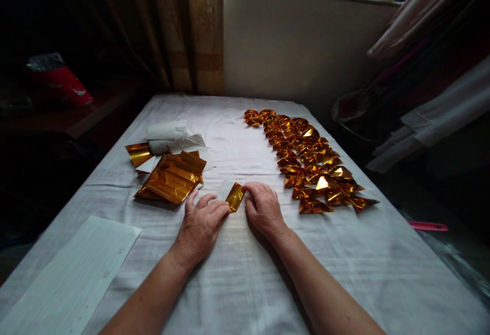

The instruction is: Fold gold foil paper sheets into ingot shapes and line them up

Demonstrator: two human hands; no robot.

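Observation:
A small piece of gold foil paper [235, 198], with a pale part showing at its upper left, lies on the white cloth in front of me. My left hand [201, 225] holds its lower left edge with the thumb side, while the other fingers are spread toward the left. Curled fingers of my right hand [264, 208] pinch its upper right corner. Just beyond my left hand rests a loose stack of flat gold foil sheets [172, 175]. To the right of my right hand stand rows of folded gold foil pieces [306, 159], close together.
A white paper roll [166, 133] lies behind the stack. A pale lined sheet [76, 279] is at the near left of the cloth-covered table [229, 294]. Hanging clothes [451, 110] are beyond the right edge, with a curtain [191, 28] behind. A red package [63, 82] stands left.

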